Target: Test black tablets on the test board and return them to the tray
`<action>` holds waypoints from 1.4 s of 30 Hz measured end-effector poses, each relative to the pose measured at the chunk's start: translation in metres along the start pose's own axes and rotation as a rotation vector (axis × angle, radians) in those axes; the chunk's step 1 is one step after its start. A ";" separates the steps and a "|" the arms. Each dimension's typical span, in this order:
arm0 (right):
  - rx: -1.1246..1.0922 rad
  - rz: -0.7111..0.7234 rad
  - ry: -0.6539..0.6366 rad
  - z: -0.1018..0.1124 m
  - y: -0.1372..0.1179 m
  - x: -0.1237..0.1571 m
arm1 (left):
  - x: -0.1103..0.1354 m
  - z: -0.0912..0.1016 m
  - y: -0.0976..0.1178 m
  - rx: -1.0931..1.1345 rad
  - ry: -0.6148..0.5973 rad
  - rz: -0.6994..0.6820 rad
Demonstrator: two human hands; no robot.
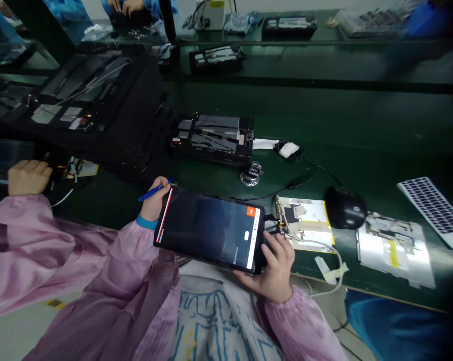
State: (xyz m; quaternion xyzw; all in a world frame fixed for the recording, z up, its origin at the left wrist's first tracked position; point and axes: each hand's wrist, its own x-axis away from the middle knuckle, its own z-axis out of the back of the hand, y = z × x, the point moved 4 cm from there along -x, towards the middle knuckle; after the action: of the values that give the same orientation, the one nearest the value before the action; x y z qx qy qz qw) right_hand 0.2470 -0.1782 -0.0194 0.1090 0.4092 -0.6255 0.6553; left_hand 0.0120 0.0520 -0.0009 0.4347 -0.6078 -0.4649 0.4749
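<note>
A black tablet-like screen (207,228), lit with a red edge and a white side bar, is held tilted in front of my chest. Its left end is gripped by my left hand (155,200), which also has a blue pen (150,193) between the fingers. My right hand (275,268) holds the right end, thumb along the lower edge and fingers at the side. Short black cables run from that end to an opened device board (305,223) with silver and yellow-edged parts lying on the green bench.
Tall stacks of black trays (98,100) stand at left, beside a co-worker's hand (29,176). Behind the screen are an open black unit (215,138) and a small metal counter (251,173). Rightward lie a black mouse (347,207), a metal plate (395,248) and a label sheet (435,210).
</note>
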 end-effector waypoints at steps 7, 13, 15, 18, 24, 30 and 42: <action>0.042 0.120 0.124 0.004 0.000 0.008 | -0.003 0.001 -0.004 -0.009 -0.021 -0.004; -0.008 0.208 0.129 0.007 0.000 0.011 | -0.003 0.001 -0.004 -0.009 -0.014 -0.018; -0.015 0.206 0.126 0.007 0.001 0.012 | -0.003 0.001 -0.004 -0.020 -0.009 -0.023; -0.024 0.199 0.125 0.007 0.001 0.012 | -0.004 0.001 -0.004 -0.006 0.003 -0.017; -0.049 0.220 0.125 0.007 0.001 0.012 | -0.005 0.000 -0.005 0.008 -0.004 0.004; -0.054 0.207 0.098 0.006 0.003 0.013 | -0.005 0.000 -0.004 -0.005 0.014 -0.020; -0.074 -0.024 0.095 0.034 0.035 -0.023 | -0.006 0.003 -0.003 0.010 0.012 -0.027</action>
State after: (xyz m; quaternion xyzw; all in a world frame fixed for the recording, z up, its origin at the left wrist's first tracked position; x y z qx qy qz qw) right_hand 0.2950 -0.1769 0.0049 0.1094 0.4640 -0.6119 0.6311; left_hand 0.0101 0.0580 -0.0056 0.4480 -0.6012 -0.4658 0.4700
